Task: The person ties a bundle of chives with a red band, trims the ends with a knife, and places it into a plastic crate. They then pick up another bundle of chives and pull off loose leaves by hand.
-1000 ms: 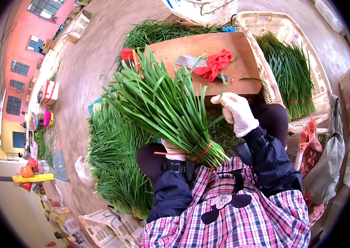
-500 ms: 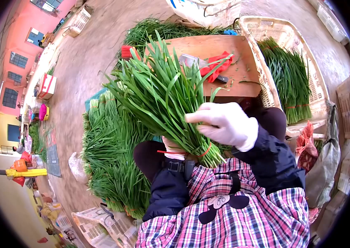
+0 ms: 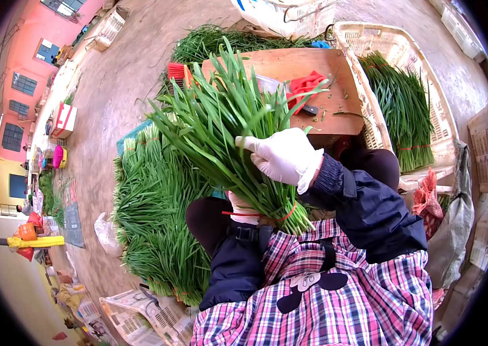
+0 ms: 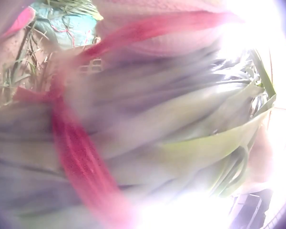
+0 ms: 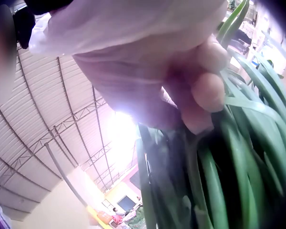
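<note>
A large bunch of garlic chives [image 3: 221, 132], pale cut stems toward the apron and leaves fanning up and left, is gripped by my gloved left hand [image 3: 243, 209], mostly hidden behind it. Around its lower stems runs a red tie [image 3: 286, 212], also large and blurred as a red tie [image 4: 81, 157] in the left wrist view. My gloved right hand [image 3: 283, 154] is over the leaves, thumb and fingers pinching at a leaf. Curled fingertips [image 5: 209, 93] meet among the leaves [image 5: 248, 157] in the right wrist view.
Ahead stands a wooden board [image 3: 336, 63] with a red cloth [image 3: 307, 86] and a dark-handled knife [image 3: 310, 109]. Tied chives [image 3: 163, 202] are piled at left. A white plastic crate [image 3: 365, 75] at right holds another bunch [image 3: 399, 109]. A red brush [image 3: 176, 70] lies behind the leaves.
My right hand has moved left from beside the bunch, in toward the middle of its leaves. The left hand keeps its grip, and the bunch has barely shifted.
</note>
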A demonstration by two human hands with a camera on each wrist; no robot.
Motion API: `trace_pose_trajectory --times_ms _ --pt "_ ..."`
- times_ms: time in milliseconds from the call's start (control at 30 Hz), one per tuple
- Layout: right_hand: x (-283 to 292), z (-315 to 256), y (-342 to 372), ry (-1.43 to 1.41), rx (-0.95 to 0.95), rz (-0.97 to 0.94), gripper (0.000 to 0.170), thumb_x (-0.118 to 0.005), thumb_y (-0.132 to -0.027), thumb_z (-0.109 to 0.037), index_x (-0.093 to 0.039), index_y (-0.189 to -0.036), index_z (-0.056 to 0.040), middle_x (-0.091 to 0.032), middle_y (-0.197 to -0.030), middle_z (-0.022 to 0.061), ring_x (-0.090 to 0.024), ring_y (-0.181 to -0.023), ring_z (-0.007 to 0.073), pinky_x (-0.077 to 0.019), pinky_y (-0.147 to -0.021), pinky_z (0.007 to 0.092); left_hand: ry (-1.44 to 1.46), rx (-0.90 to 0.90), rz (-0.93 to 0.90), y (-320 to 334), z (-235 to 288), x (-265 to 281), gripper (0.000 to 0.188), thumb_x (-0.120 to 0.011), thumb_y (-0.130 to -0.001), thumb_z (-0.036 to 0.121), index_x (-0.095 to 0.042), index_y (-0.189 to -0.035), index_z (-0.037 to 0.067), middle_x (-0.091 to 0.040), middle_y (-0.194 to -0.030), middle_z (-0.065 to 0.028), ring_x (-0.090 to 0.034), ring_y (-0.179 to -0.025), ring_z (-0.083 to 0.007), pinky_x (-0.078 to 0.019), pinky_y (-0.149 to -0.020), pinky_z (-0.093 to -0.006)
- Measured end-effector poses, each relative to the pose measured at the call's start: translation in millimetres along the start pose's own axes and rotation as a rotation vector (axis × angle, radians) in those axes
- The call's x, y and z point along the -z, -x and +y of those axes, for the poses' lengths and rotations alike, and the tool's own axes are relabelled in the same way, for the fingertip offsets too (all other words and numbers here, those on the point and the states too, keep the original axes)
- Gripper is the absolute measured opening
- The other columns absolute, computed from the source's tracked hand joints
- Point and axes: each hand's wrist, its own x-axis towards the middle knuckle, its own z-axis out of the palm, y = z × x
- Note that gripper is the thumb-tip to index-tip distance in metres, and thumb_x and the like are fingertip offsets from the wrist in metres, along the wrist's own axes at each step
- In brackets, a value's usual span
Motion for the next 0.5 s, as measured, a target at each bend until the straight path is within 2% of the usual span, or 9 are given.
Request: trace_pose_trajectory --times_ms 33,100,133,200,267,367,467,500 --pt "-2 3 0 0.014 -0.02 0.012 0.037 -0.058 -0.085 -0.023 -0.062 -0.121 -0.018 -0.06 -0.061 0.0119 -0.061 -0.055 0.0323 -0.0483 -0.052 0.042 -0.536 -0.112 0.003 -1 -1 0 0.055 -0.043 -0.099 0.042 -0.037 -0.144 0.01 -0.043 -0.144 -0.0065 -0.04 -0.133 -0.0209 -0.0304 -0.112 -0.0395" --pt "-5 8 0 0.0 -0.02 -0.005 0.039 -0.058 -0.086 -0.023 -0.058 -0.124 -0.0154 -0.06 -0.062 0.0129 -0.061 -0.056 0.0335 -0.0483 -0.052 0.0432 -1.084 -0.227 -0.011 -1 -3 2 0.055 -0.04 -0.1 0.041 -0.034 -0.145 0.01 -0.042 -0.144 -0.0063 -0.039 -0.133 -0.0191 -0.0304 -0.111 -0.038" --pt "-4 8 0 -0.008 -0.022 -0.024 0.04 -0.058 -0.086 -0.023 -0.057 -0.125 -0.0151 -0.06 -0.062 0.0134 -0.061 -0.056 0.0338 -0.0483 -0.052 0.0435 -1.095 -0.229 -0.025 -2 -5 5 0.055 -0.04 -0.1 0.041 -0.033 -0.146 0.01 -0.041 -0.145 -0.0065 -0.039 -0.134 -0.0193 -0.0298 -0.112 -0.0381" --pt "1 8 1 -0.014 -0.021 -0.061 0.042 -0.058 -0.085 -0.023 -0.055 -0.126 -0.0145 -0.06 -0.062 0.0142 -0.062 -0.057 0.0344 -0.0483 -0.053 0.044 -1.396 -0.288 -0.023 -3 -2 5 0.057 -0.039 -0.1 0.042 -0.031 -0.147 0.01 -0.039 -0.146 -0.0066 -0.038 -0.135 -0.0195 -0.0292 -0.112 -0.0384" --pt "6 5 1 -0.014 -0.008 -0.099 0.044 -0.059 -0.085 -0.023 -0.053 -0.127 -0.014 -0.06 -0.063 0.015 -0.062 -0.057 0.0348 -0.0483 -0.053 0.0445 -1.979 -0.406 0.008 -1 10 -3 0.058 -0.04 -0.1 0.043 -0.031 -0.147 0.011 -0.038 -0.147 -0.0064 -0.037 -0.135 -0.0196 -0.0291 -0.112 -0.039" --pt "5 4 1 -0.003 0.004 -0.095 0.043 -0.061 -0.083 -0.025 -0.055 -0.124 -0.0127 -0.059 -0.062 0.0153 -0.062 -0.058 0.0346 -0.0483 -0.053 0.0447 -2.097 -0.309 0.009 5 19 -13 0.059 -0.038 -0.1 0.045 -0.031 -0.147 0.011 -0.038 -0.147 -0.0074 -0.037 -0.135 -0.0213 -0.0283 -0.113 -0.0396" --pt "1 11 -4 0.036 0.034 -0.139 0.033 -0.062 -0.083 -0.025 -0.058 -0.114 -0.0117 -0.058 -0.062 0.0146 -0.062 -0.058 0.0343 -0.0481 -0.053 0.0446 -2.211 -0.206 0.012 6 17 -15 0.06 -0.036 -0.1 0.046 -0.03 -0.148 0.011 -0.038 -0.148 -0.0084 -0.036 -0.135 -0.023 -0.0276 -0.113 -0.0403" --pt "1 12 -5 0.04 0.028 -0.134 0.029 -0.062 -0.084 -0.025 -0.058 -0.109 -0.0117 -0.058 -0.062 0.0144 -0.062 -0.058 0.0342 -0.048 -0.053 0.0445 -1.666 -0.224 -0.006 8 15 -13 0.06 -0.036 -0.1 0.046 -0.03 -0.148 0.011 -0.037 -0.148 -0.0087 -0.036 -0.135 -0.0236 -0.0274 -0.114 -0.0404"
